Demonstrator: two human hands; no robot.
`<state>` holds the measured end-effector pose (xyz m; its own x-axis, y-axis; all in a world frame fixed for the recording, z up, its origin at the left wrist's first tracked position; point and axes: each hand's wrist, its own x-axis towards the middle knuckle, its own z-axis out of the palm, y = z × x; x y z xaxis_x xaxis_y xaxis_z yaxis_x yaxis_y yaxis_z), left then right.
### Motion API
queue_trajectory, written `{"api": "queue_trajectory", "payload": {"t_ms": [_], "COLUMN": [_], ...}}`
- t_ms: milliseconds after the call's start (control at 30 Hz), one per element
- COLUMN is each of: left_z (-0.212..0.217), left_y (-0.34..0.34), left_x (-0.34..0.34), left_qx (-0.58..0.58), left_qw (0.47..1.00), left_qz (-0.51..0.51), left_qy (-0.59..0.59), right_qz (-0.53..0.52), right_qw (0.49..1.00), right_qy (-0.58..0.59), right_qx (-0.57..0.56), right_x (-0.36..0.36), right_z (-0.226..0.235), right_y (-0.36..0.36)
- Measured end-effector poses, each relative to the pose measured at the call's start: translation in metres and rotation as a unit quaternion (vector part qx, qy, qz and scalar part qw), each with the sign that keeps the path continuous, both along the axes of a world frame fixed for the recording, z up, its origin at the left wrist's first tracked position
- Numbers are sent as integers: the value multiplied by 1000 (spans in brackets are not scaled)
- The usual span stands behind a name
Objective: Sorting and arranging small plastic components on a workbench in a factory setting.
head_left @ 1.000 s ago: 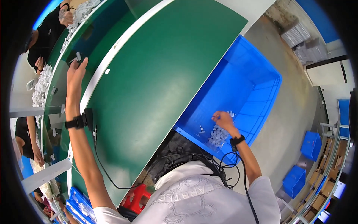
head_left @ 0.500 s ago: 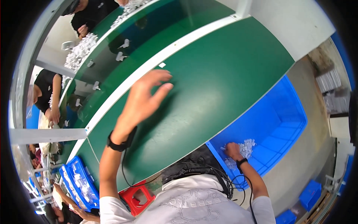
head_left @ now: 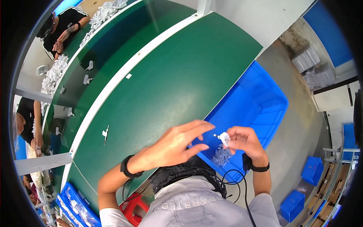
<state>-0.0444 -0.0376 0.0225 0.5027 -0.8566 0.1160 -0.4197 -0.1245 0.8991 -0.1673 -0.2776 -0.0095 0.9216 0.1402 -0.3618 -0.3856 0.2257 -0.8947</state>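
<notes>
The white plastic part (head_left: 224,139) is now up in my right hand (head_left: 246,141), pinched between thumb and fingers; half a second ago that hand was down in the blue bin (head_left: 242,100). Its narrow tip points left and slightly away from me, its long axis running roughly crosswise, toward my left hand (head_left: 176,145), which has come close from over the green table (head_left: 166,90), thumb and fingers parted. Just below my right hand lies a heap of pale pieces (head_left: 220,156).

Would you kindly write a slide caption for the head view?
Right hand holding a small white piece over a blue bin, open left hand beside it, at a green worktop.
</notes>
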Motion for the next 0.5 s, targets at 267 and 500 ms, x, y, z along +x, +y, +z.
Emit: {"api": "queue_trajectory", "payload": {"t_ms": [267,500], "left_z": [-18,-9], "left_y": [6,88], "left_x": [2,193], "left_qx": [-14,44], "left_qw": [999,910], "left_qz": [46,409], "left_qy": [-7,-55], "right_qz": [15,-95], "right_qw": [998,887], "right_qy": [-59,76], "right_qx": [20,-446], "right_x": [12,-9], "right_z": [-1,-156], "right_y": [17,-64]}}
